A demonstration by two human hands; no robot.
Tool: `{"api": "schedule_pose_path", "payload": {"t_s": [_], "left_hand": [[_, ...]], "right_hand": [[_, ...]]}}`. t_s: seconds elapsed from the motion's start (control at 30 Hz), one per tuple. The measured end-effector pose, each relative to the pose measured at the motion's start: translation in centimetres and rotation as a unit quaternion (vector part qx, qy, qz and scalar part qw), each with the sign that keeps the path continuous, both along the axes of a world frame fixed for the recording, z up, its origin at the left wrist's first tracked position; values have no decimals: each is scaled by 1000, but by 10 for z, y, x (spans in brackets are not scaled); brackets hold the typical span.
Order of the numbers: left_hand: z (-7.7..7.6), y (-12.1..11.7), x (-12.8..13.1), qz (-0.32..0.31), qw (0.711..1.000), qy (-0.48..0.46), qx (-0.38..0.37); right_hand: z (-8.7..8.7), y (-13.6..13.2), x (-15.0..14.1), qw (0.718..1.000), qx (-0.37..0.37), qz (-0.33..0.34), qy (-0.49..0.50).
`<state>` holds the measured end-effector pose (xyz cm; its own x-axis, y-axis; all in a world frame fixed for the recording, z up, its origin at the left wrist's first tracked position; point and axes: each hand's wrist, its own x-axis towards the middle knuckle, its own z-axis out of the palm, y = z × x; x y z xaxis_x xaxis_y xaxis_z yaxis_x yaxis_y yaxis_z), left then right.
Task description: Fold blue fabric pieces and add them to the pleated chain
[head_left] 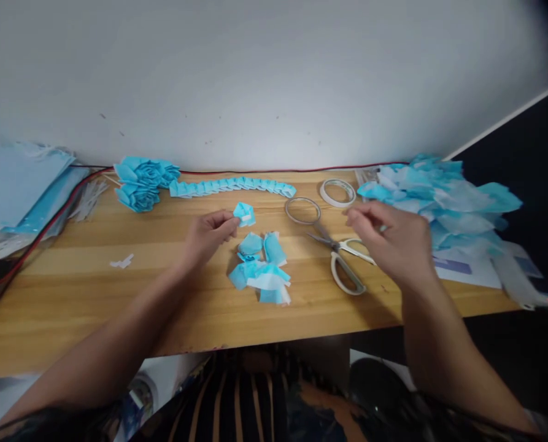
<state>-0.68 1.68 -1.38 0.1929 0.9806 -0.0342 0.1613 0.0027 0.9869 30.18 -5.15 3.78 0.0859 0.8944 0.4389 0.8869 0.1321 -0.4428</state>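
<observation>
My left hand pinches a small folded blue petal with a white strip on it, held above the table. My right hand is closed, thumb against fingers, just right of the scissors; whatever is between its fingertips is too small to make out. The scissors have white handles and lie partly spread, with their blades near a thin tape ring. Behind them lies a white tape roll. Several loose blue and white pieces lie in a small heap below my left hand's petal.
A row of folded blue petals runs along the back, beside blue flowers. Blue and white sheets are piled at right. Pale blue packets, white strips and a red-black cable are at left. White scraps lie nearby.
</observation>
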Motion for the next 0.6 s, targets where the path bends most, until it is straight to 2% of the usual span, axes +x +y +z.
{"api": "schedule_pose_path", "payload": {"t_s": [0.13, 0.23, 0.33, 0.43, 0.53, 0.6], "left_hand": [[1, 6, -7, 21, 999, 44, 14], [-2, 9, -10, 29, 998, 52, 10], [-5, 10, -9, 25, 998, 58, 18], [-6, 13, -12, 25, 994, 102, 23], [-3, 19, -20, 10, 974, 223, 40], [2, 23, -25, 25, 939, 326, 103]], "right_hand": [[-31, -33, 42, 972, -142, 31, -183], [-49, -47, 50, 959, -166, 48, -225], [-54, -52, 46, 961, -154, 49, -227], [-53, -52, 39, 964, -148, 62, -213], [-53, -51, 38, 965, -154, 63, -202], [-54, -51, 42, 969, -158, 55, -183]]}}
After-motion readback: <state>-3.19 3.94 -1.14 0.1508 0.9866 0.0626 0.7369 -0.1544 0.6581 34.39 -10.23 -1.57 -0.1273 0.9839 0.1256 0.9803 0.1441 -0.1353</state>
